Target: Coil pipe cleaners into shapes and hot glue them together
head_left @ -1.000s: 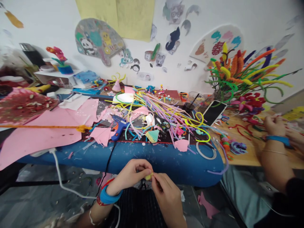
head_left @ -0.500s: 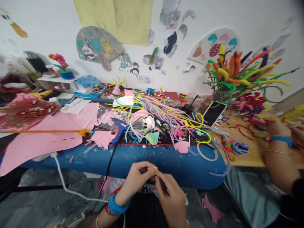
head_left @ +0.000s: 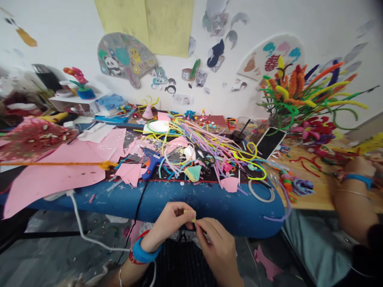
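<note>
In front of the blue table edge, my left hand (head_left: 173, 220) pinches a small pale-yellow fuzzy piece (head_left: 194, 217) between thumb and fingers. It looks like a bit of pipe cleaner, but most of it is covered. My right hand (head_left: 219, 244) is closed, thumb and forefinger tips pressed together right beside the yellow piece; what they grip is too small to make out. Above the hands on the table lie a green-and-yellow triangular fuzzy piece (head_left: 193, 173), a blue glue gun (head_left: 153, 164) and black-handled scissors (head_left: 207, 159).
Pipe cleaners (head_left: 206, 135) lie heaped across the middle. Pink paper (head_left: 68, 167) covers the left side. A phone (head_left: 271, 142) leans near a vase of pipe-cleaner flowers (head_left: 296, 91). Another person's hand (head_left: 360, 167) works at the right. A white cable (head_left: 79, 223) hangs down.
My left hand has shifted slightly left, and more of the yellow piece shows. The right fingertips have moved slightly down, off the piece's top. The view has shifted a little.
</note>
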Available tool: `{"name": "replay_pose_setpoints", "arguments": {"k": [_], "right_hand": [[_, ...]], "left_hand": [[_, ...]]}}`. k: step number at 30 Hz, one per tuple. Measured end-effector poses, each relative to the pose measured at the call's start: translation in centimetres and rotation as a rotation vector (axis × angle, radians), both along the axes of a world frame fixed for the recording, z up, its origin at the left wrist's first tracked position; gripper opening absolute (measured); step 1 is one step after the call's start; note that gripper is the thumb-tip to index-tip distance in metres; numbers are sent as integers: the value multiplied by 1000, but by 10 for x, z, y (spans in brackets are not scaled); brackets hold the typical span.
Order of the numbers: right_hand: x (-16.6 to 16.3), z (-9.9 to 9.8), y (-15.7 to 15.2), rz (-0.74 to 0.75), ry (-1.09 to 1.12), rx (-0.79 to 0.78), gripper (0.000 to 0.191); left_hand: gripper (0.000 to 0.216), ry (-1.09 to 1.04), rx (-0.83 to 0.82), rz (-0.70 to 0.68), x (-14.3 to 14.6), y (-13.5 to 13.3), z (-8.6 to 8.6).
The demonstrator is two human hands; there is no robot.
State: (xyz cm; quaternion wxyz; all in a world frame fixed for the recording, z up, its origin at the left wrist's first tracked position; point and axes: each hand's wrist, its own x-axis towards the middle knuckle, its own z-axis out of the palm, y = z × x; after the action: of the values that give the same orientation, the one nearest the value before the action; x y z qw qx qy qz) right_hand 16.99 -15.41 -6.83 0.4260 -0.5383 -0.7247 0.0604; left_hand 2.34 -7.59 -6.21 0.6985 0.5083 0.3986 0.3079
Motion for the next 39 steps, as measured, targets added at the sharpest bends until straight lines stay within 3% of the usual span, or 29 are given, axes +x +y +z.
{"name": "replay_pose_setpoints", "arguments": {"k": [9, 19, 25, 31, 39], "right_hand": [[9, 7, 0, 106, -56, -58, 10], [15, 7, 0, 204, -37, -113, 17], [16, 3, -1, 180, -67, -116, 13], [13, 0, -3, 38, 33, -97, 5], [-8, -4, -5, -102, 289, -26, 14]], "left_hand": [[21, 168, -26, -339, -22, 8, 4], [20, 161, -30, -433, -26, 8, -3], [20, 209, 18, -418, -22, 6, -3], [8, 184, 90, -376, -17, 2, -3], [5, 111, 83, -143, -7, -6, -4]]}}
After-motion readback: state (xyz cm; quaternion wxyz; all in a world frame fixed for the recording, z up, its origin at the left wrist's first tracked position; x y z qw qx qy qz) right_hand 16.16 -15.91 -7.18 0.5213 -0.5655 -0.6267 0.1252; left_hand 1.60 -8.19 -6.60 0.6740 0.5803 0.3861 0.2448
